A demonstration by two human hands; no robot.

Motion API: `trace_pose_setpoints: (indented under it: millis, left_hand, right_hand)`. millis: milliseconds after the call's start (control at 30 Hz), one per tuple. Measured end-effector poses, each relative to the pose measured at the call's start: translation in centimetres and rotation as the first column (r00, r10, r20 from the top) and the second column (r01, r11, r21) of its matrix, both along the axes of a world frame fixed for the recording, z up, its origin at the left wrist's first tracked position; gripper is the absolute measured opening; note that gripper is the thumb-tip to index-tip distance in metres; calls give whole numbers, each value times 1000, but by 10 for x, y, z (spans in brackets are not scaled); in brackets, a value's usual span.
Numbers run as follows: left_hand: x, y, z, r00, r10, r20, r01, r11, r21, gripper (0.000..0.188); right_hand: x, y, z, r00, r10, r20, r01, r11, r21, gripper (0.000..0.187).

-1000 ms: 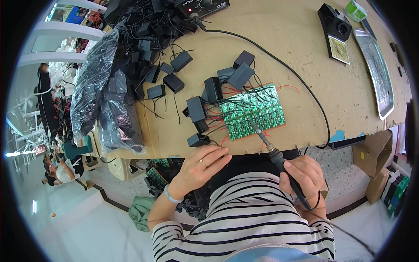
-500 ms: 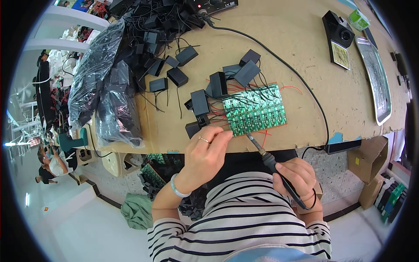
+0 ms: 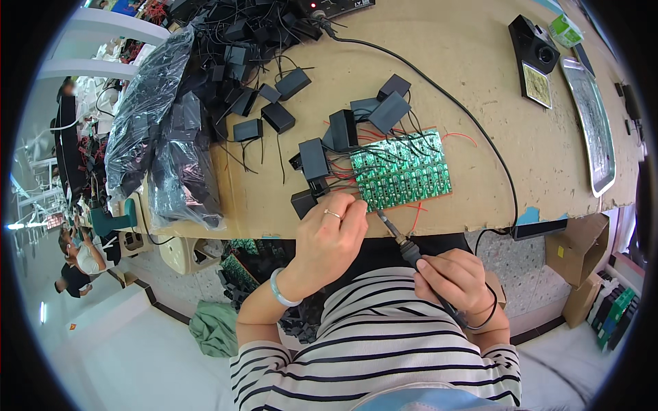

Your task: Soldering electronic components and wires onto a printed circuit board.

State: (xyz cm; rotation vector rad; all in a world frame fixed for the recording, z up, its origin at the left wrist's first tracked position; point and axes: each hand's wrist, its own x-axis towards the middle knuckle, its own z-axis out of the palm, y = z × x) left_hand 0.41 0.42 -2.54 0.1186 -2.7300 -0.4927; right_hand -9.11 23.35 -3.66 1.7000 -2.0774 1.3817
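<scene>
A green circuit board panel [image 3: 403, 171] lies near the front edge of the table, with black and red wires across it. Several black plastic boxes [image 3: 314, 159] are wired to its left and upper sides. My left hand [image 3: 332, 229] is closed in a pinch at the panel's lower left corner; what its fingertips hold is hidden. My right hand [image 3: 456, 279] grips a soldering iron [image 3: 410, 250] by its dark handle. The iron's tip points up and left, at the panel's lower edge close to my left fingertips.
At the back left lie a heap of black boxes [image 3: 236, 61] and clear plastic bags [image 3: 181, 164]. A black cord [image 3: 439, 82] runs from the soldering station [image 3: 336, 7] across the table. On the right are a black iron stand [image 3: 533, 48] and a metal tray [image 3: 589, 130].
My left hand has shifted a little right and up along the panel's corner. The soldering iron and my right hand have moved left, bringing the tip nearer my left fingers.
</scene>
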Motion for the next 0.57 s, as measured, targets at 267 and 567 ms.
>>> trace_pose_setpoints:
  millis: [267,567]
  left_hand:
    - [-2,2,5,998,-26,62,25,1000,6,19]
    - [-1,3,1,997,6,75,-6,1000,-6,16]
  right_hand:
    - [-6,2,12,963,143,-228,-112,983,143,24]
    - [-5,26,21,997,-75,29,74,997,32,26]
